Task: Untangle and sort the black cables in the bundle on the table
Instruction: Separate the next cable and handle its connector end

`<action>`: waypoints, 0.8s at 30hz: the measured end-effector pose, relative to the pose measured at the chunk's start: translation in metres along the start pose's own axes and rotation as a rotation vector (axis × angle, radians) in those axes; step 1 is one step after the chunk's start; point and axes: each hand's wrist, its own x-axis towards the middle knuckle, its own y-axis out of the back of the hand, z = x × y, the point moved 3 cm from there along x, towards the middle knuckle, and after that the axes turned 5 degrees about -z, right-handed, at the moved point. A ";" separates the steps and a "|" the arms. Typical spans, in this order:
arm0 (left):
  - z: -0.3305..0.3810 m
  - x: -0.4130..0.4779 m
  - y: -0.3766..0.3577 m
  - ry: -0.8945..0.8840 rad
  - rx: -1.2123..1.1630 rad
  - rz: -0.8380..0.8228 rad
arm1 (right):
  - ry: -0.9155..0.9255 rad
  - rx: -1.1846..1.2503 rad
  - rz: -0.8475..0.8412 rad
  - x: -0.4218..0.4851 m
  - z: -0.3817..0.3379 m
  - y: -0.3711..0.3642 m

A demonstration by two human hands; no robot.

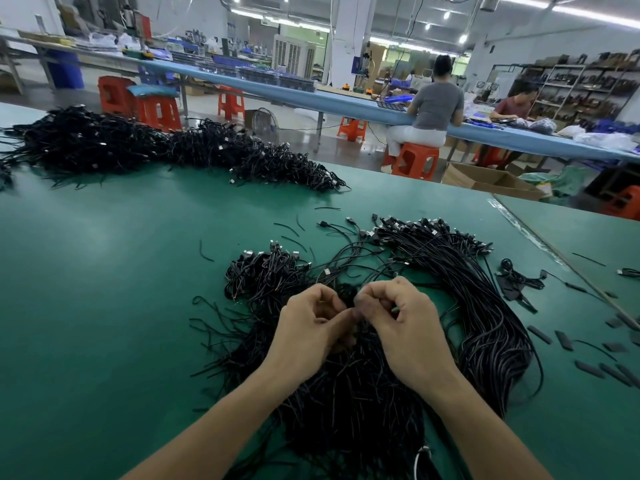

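A tangled bundle of black cables (349, 403) lies on the green table (104, 289) in front of me. My left hand (308, 327) and my right hand (398, 323) meet above its upper part, fingers curled, pinching cable strands between them. To the right, a combed sheaf of black cables (485, 306) curves away, its plug ends (426, 226) lined up at the far side. A smaller clump of cables with plugs (266, 271) sits left of my hands.
A long heap of black cables (156, 147) lies along the far table edge. Short black strips (588, 368) and cable offcuts scatter at the right. A table seam (554, 251) runs diagonally right. Two people sit at a blue bench (346, 102) beyond, with orange stools.
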 end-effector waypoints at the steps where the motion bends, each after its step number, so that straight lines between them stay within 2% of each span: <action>1: 0.002 0.000 -0.002 0.024 -0.063 -0.017 | 0.010 -0.004 -0.018 0.000 -0.002 -0.001; 7: 0.004 0.003 0.000 0.194 -0.525 -0.070 | -0.012 -0.045 -0.029 -0.003 0.002 -0.004; 11: 0.005 0.002 0.003 0.041 -0.288 -0.083 | -0.089 -0.035 -0.048 -0.005 0.013 -0.009; 13: 0.001 0.001 0.004 0.004 -0.245 -0.109 | -0.153 0.020 -0.066 -0.007 0.019 -0.013; 17: -0.002 -0.004 0.014 -0.035 -0.133 -0.134 | -0.245 0.316 -0.128 -0.015 0.021 -0.024; 22: -0.001 -0.010 0.025 -0.174 0.153 -0.119 | -0.523 0.593 -0.176 -0.022 0.035 -0.036; 24: 0.002 -0.008 0.026 -0.227 0.209 -0.118 | -0.570 0.694 -0.192 -0.018 0.038 -0.039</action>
